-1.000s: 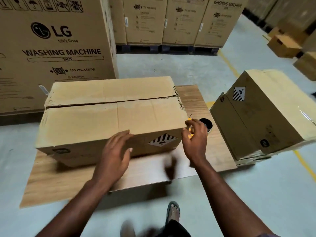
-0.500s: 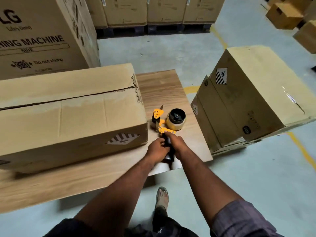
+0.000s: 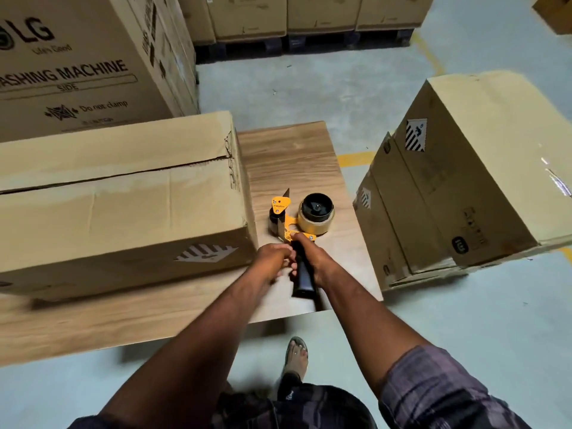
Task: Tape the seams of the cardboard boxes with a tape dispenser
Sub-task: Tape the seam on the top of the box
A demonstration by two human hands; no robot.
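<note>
A long cardboard box (image 3: 117,193) lies on a low wooden table (image 3: 294,156), its top seam a dark open line between the flaps. Right of the box a yellow tape dispenser (image 3: 297,218) with a brown tape roll and a black handle rests on the table. My right hand (image 3: 315,258) wraps the handle from the right. My left hand (image 3: 272,258) touches the handle's left side near the yellow frame, fingers curled and blurred.
A stack of taped boxes (image 3: 470,181) stands on the floor right of the table. A large washing machine carton (image 3: 86,57) stands behind the long box, with more cartons on pallets (image 3: 309,13) at the back. My sandalled foot (image 3: 295,354) is under the table's front edge.
A second ago my left hand rested on the box front and my right reached behind its corner. Both hands have come to the dispenser's handle; the view has shifted right.
</note>
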